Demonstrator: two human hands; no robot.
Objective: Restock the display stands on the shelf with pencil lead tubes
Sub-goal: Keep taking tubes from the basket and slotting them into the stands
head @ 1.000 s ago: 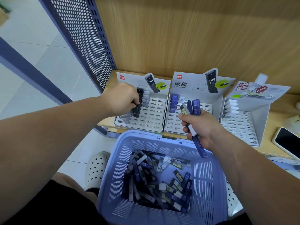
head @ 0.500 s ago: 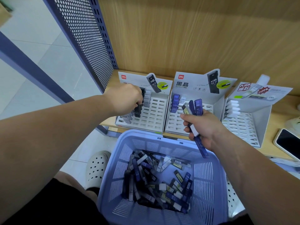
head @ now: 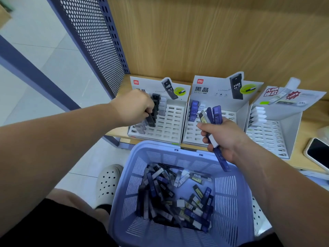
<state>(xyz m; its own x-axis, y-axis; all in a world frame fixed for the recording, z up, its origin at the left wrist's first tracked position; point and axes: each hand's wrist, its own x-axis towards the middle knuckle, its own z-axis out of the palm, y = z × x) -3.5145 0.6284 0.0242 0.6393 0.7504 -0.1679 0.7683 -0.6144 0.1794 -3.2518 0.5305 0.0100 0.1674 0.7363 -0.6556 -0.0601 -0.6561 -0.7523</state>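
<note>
The left hand [head: 133,108] has its fingers curled round a black tube [head: 151,120], which is tilted with its lower end down among the slots of the left stand [head: 170,126]. Just at the tube's 12 o'clock, a column of black tubes [head: 156,102] already stands in that stand. Grey tubes [head: 163,106] are at their 3 o'clock, and a few more grey ones [head: 140,127] sit at the stand's 7 o'clock corner.

At the left stand's 3 o'clock, touching it, is the middle stand [head: 193,133]. It has a short column of blue tubes [head: 193,110] at its 11 o'clock. In front of this stand the right hand [head: 225,138] is clamped on a bunch of tubes [head: 212,114], blue and clear. Their tops fan out toward 12 o'clock, and one blue tube pokes from the fist toward 5 o'clock, over the basket rim.

The right stand [head: 267,139], further toward 3 o'clock, holds white tubes [head: 258,114] at its 10 o'clock. All three stands are on the wooden shelf [head: 309,127], and a phone [head: 318,154] lies at its 4 o'clock edge.

At 6 o'clock below the stands, a lilac basket [head: 229,191] holds a loose heap of tubes [head: 174,198]. A pale shoe [head: 108,182] is at the basket's 9 o'clock, on the floor.
</note>
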